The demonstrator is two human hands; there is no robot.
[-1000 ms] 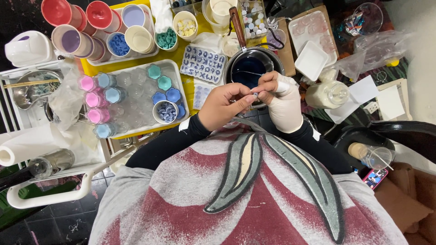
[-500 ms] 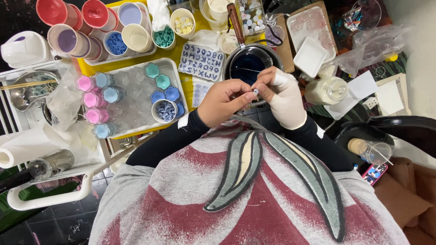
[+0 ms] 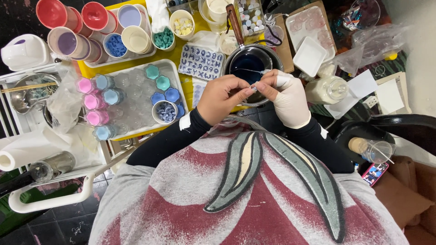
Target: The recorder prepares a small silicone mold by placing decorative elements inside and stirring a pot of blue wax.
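Left hand: the bare left hand (image 3: pixel 223 98) is bent in at the wrist, in front of the person's chest. Its fingers are pinched shut on a tiny white piece (image 3: pixel 254 87).
Right hand: the right hand (image 3: pixel 287 97) wears a white glove. Its fingertips are closed on the same tiny white piece, so both hands meet there.
Tiny piece: it sits between the two hands, just over the near edge of the pot (image 3: pixel 249 64). I cannot tell what it is. A thin thread (image 3: pixel 249 70) runs from the hands out over the pot.
Pot: one metal pot with a brown handle, holding dark blue liquid.
Tray: one white tray (image 3: pixel 175 75) on the yellow bench (image 3: pixel 176 56), to the left of the hands. It holds clear round moulds, some filled with pink, blue and teal.
Small cup: one white cup (image 3: pixel 164 112) in the tray, full of little purple-blue pieces.
Big cups: two red cups (image 3: pixel 72 16) at the top left, with more cups beside them holding blue, teal and yellow bits.
Letter mould: one flat blue-grey letter mould (image 3: pixel 201 62) between the tray and the pot.
Paper roll: one white roll (image 3: pixel 20 152) at the far left.
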